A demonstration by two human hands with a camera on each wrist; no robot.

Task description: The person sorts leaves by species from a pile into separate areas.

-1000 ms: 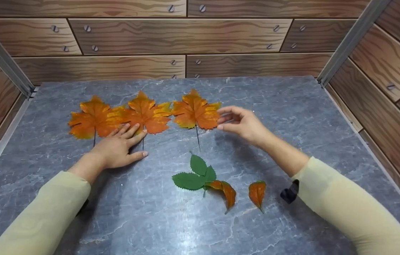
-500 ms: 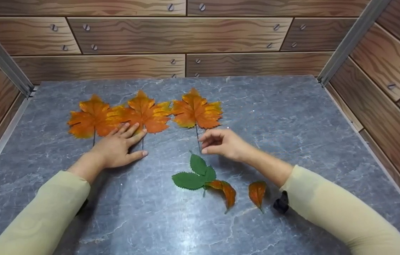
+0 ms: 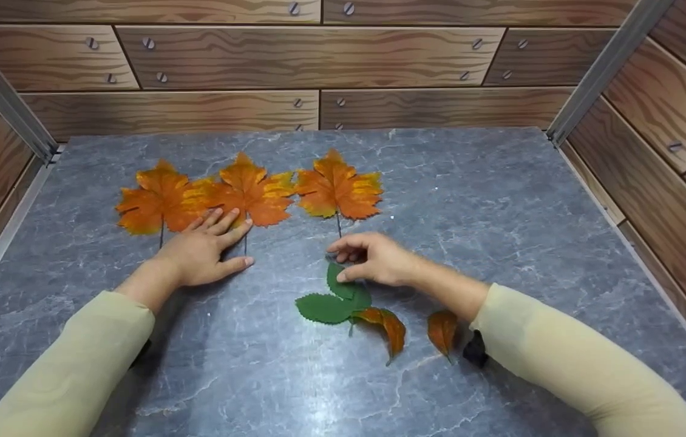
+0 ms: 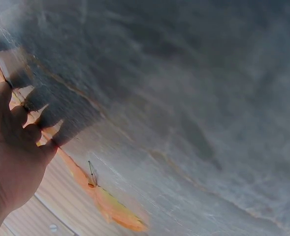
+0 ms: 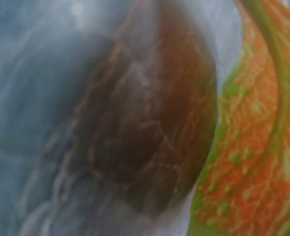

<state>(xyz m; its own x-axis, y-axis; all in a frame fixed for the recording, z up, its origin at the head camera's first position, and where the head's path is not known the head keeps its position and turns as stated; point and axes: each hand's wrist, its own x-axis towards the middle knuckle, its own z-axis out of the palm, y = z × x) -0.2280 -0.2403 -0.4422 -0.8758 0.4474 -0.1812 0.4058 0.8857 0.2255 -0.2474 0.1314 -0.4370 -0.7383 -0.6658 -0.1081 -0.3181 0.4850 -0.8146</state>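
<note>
Three orange-yellow artificial maple leaves, a left one (image 3: 152, 194), a middle one (image 3: 249, 191) and a right one (image 3: 337, 188), lie in a row with stems toward me. My left hand (image 3: 197, 252) rests with fingers spread across the lower edges of the left and middle leaves. In the left wrist view the left hand (image 4: 14, 152) lies by an orange leaf (image 4: 112, 206). My right hand (image 3: 379, 258) is over the tip of a green leaf sprig (image 3: 325, 308), thumb and fingers bent but apart, the thumb at its upper leaflet.
A curled orange-brown leaf (image 3: 388, 328) overlaps the sprig's right side. Another small orange leaf (image 3: 442, 332) lies under the right forearm's edge; one fills the right of the right wrist view (image 5: 258, 132). Wood-patterned walls (image 3: 312, 57) enclose the grey marbled table (image 3: 246, 376).
My right hand has moved from the right maple leaf's edge toward me and left, past its stem, to the green sprig. The left hand has stayed in place.
</note>
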